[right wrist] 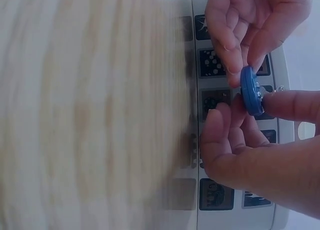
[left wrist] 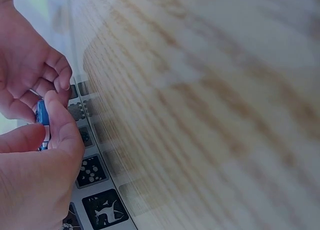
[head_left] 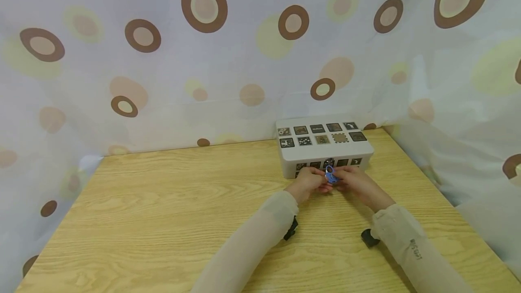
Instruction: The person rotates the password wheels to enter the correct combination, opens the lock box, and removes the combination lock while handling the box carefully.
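A small blue combination padlock is at the metal clasp on the front of a white box with dark square pictures. My left hand pinches one end of the padlock between thumb and forefinger. From the other side, my right hand grips it too. In the right wrist view the right thumb presses on the dial side of the padlock, with curled fingers behind it. Whether the shackle is fastened cannot be made out.
The box stands at the back right of a wood-grain table, close to a patterned curtain. More curtain hangs along the right side. Black wrist devices sit under both sleeves.
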A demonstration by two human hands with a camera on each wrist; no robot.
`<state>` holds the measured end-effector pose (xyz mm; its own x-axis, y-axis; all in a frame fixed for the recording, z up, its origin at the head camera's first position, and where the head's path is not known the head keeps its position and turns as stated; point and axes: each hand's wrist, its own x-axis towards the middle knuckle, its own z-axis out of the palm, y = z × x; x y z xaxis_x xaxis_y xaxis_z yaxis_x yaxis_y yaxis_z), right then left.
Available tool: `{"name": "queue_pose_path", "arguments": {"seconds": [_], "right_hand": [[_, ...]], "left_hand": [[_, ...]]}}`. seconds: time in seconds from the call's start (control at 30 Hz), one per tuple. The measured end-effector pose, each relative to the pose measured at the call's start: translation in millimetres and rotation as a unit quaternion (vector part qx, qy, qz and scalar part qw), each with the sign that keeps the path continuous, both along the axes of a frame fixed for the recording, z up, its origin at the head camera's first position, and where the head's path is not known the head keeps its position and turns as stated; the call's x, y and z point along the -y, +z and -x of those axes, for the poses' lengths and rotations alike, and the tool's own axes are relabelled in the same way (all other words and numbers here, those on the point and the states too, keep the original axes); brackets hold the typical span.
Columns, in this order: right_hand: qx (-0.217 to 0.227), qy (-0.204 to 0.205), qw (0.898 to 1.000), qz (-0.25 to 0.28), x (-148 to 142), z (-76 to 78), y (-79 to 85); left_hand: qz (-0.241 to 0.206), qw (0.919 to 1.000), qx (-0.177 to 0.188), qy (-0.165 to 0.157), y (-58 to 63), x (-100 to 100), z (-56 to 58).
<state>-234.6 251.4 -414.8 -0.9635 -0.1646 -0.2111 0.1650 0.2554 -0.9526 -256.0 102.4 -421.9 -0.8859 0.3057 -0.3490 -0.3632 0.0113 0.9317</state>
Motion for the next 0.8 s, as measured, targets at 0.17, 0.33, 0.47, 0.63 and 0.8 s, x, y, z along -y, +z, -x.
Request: {"name": "queue_pose_path", "arguments": {"seconds": [0.17, 0.33, 0.47, 0.63, 0.8], "right_hand": [[-0.002, 0.012, 1.0, -0.006, -2.0, 0.9, -0.9], [0.0, 0.019, 1.0, 0.0, -1.9, 1.9, -2.1], [0.002, 0.017, 1.0, -0.001, -1.6, 1.6, -2.1], [0.003, 0.018, 1.0, -0.005, -1.7, 0.7, -1.7], [-0.004, 0.023, 1.0, -0.007, -2.3, 0.2, -1.7]], "left_hand": [[0.002, 1.0, 0.001, 0.001, -0.7, -0.1, 0.6], [0.003, 1.0, 0.005, 0.001, 0.0, 0.2, 0.0], [0.005, 1.0, 0.007, 0.002, 0.9, 0.1, -1.2], [0.002, 1.0, 0.009, 0.002, 1.9, 0.3, -1.6], [-0.001, 1.0, 0.009, -0.002, 3.3, 1.2, -1.2]]}}
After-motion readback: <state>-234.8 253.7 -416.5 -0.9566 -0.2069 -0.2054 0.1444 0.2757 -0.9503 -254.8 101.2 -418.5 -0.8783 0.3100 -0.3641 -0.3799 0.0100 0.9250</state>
